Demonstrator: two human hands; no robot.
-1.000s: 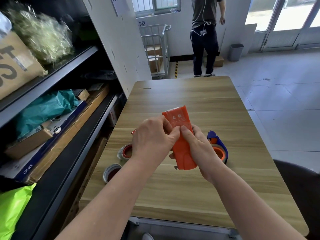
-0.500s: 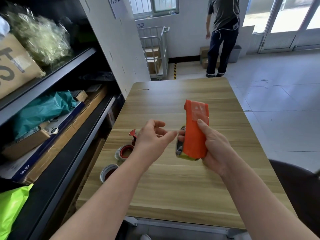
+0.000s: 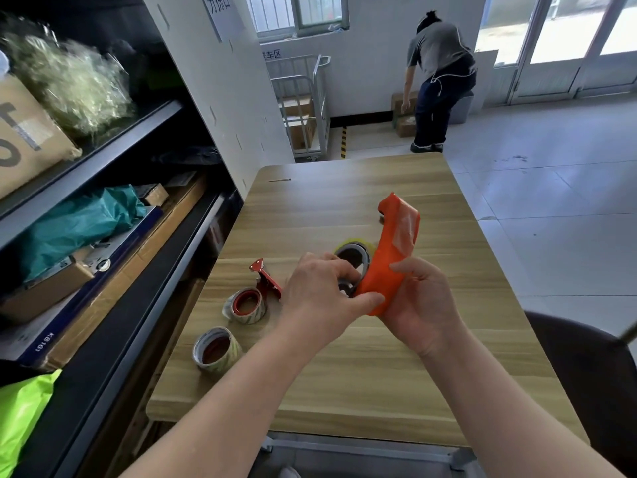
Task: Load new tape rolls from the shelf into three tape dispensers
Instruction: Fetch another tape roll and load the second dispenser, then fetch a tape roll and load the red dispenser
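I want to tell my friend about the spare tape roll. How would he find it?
Start at the wooden table beside the shelf. Two rolls sit near its left edge; the spare roll is the one closer to the camera. Its neighbour is in a red dispenser; this one is bare.

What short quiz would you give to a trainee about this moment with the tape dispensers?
1. True or false: the orange dispenser lies flat on the table.
2. Whose fingers reach the mounted roll inside it? A) left hand B) right hand C) neither
3. Fill in: the loose roll lies ___ to the person than the red dispenser.
Key: 1 false, the right hand holds it up; 2 A; 3 nearer.
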